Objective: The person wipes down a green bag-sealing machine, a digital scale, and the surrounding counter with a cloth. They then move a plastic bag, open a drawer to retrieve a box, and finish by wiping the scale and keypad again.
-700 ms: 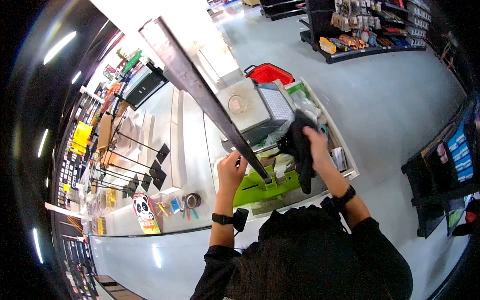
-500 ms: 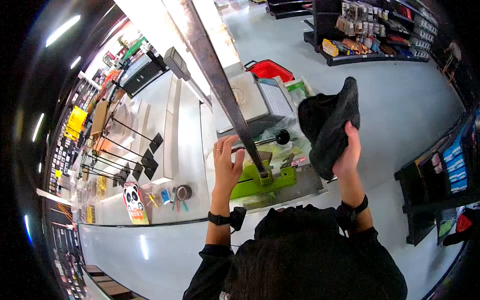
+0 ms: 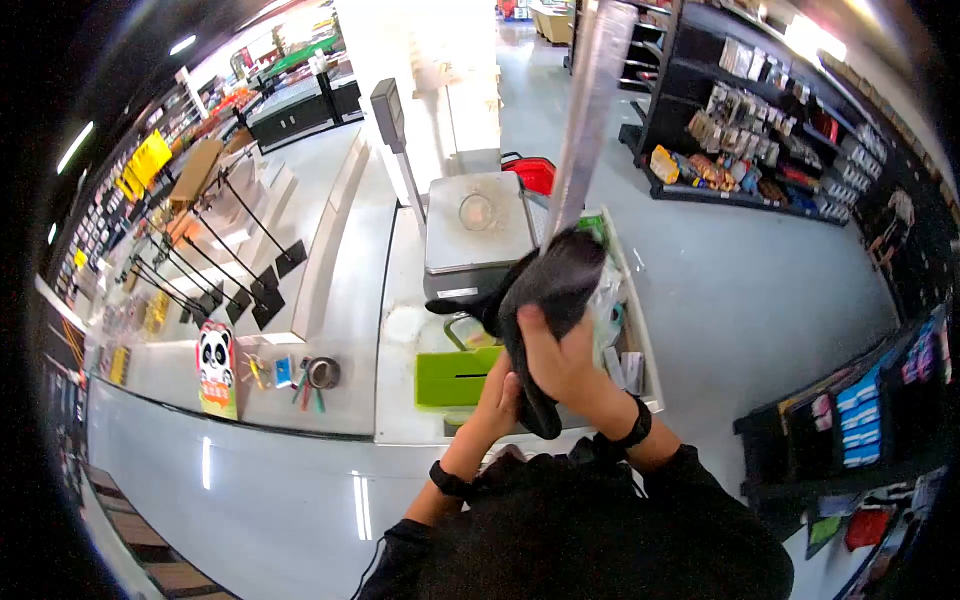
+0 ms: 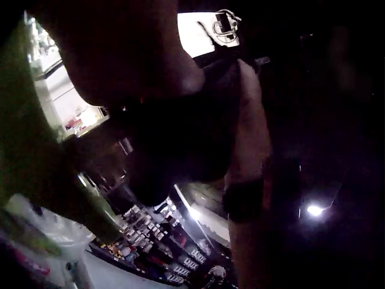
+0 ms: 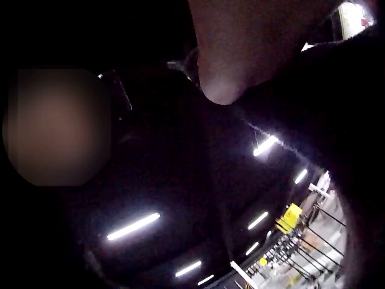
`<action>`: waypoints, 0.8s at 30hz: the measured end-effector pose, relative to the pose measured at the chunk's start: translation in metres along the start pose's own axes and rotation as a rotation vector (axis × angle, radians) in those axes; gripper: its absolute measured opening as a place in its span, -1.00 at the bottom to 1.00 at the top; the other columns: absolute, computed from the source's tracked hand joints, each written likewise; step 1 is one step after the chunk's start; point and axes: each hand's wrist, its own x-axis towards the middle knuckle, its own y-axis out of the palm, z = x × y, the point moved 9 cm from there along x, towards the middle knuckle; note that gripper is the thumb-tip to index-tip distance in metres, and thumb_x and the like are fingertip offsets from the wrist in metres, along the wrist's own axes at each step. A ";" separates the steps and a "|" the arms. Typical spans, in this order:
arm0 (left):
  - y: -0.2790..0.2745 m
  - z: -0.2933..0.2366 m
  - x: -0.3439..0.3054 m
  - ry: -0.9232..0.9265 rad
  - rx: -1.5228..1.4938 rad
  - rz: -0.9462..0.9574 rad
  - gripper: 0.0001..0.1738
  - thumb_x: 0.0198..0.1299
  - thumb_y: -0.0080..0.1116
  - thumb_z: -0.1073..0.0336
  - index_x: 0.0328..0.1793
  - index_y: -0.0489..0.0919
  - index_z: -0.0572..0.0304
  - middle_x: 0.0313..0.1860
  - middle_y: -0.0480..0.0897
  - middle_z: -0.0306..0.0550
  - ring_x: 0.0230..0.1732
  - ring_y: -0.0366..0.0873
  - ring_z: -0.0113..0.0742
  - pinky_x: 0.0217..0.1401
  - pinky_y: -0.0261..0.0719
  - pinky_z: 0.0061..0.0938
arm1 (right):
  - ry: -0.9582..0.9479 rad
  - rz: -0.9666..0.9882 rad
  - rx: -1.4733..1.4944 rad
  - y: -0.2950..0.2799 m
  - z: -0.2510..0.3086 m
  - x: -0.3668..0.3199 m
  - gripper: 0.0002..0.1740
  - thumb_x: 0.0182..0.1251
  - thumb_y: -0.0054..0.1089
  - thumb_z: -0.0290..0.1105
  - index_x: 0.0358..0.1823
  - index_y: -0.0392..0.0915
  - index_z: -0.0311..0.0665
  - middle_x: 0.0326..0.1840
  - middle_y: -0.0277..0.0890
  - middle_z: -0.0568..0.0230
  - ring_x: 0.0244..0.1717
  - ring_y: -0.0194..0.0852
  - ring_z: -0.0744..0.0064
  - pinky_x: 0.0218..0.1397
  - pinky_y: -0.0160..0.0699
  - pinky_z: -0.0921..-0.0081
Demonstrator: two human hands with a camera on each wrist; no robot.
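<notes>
A soft black fabric piece (image 3: 545, 285), shaped somewhat like a cap, is held upright between both hands over the counter's front edge. The right hand (image 3: 565, 368) grips its near face, thumb pointing up along the cloth. On its left lower edge the left hand (image 3: 492, 402) holds on with the thumb in front; its other fingers are mostly hidden. Both wrist views are very dark: the left one shows black cloth (image 4: 186, 138) beside the other forearm (image 4: 249, 138), the right one a thumb (image 5: 231, 54) against black cloth (image 5: 301, 108).
A bright green device (image 3: 448, 380) lies left of the hands. Behind stand a weighing scale (image 3: 475, 245), its display post (image 3: 400, 150) and a tall metal bar (image 3: 585, 110). Beyond is a red basket (image 3: 530, 172). Tape and small tools (image 3: 322, 373) and a panda box (image 3: 217, 370) are at left.
The black piece has swung from the right to the middle, in front of the body. The left hand has come off the green device's area and taken hold of it. The view has turned.
</notes>
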 end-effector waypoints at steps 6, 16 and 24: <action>0.001 0.012 0.006 0.326 0.498 -0.086 -0.60 0.37 -0.14 0.21 0.16 0.36 0.42 -0.10 0.54 0.06 0.00 0.49 -0.15 0.09 0.38 -0.35 | -0.606 -0.171 -0.217 -0.005 0.149 0.080 -0.82 0.41 0.04 -0.37 -0.30 0.50 -0.34 -0.39 0.47 0.47 -0.39 0.30 0.66 -0.30 0.33 0.60; 0.001 -0.021 0.009 0.115 0.101 -0.111 -0.69 0.36 -0.21 0.37 0.15 0.39 0.35 -0.24 0.53 0.02 -0.17 0.49 -0.19 0.00 0.41 -0.42 | -0.560 -0.242 0.052 -0.009 0.113 0.067 -0.74 0.46 0.03 -0.25 -0.15 0.49 -0.34 -0.30 0.47 0.51 -0.36 0.30 0.70 -0.30 0.32 0.65; 0.002 -0.022 0.010 0.122 0.171 -0.088 -0.62 0.32 -0.17 0.39 0.22 0.39 0.37 0.03 0.55 0.17 0.09 0.49 -0.07 0.18 0.36 -0.35 | -0.146 -0.428 0.115 -0.035 0.081 0.068 -0.61 0.42 0.09 -0.15 -0.08 0.46 -0.41 -0.17 0.50 0.36 -0.20 0.37 0.57 -0.10 0.40 0.50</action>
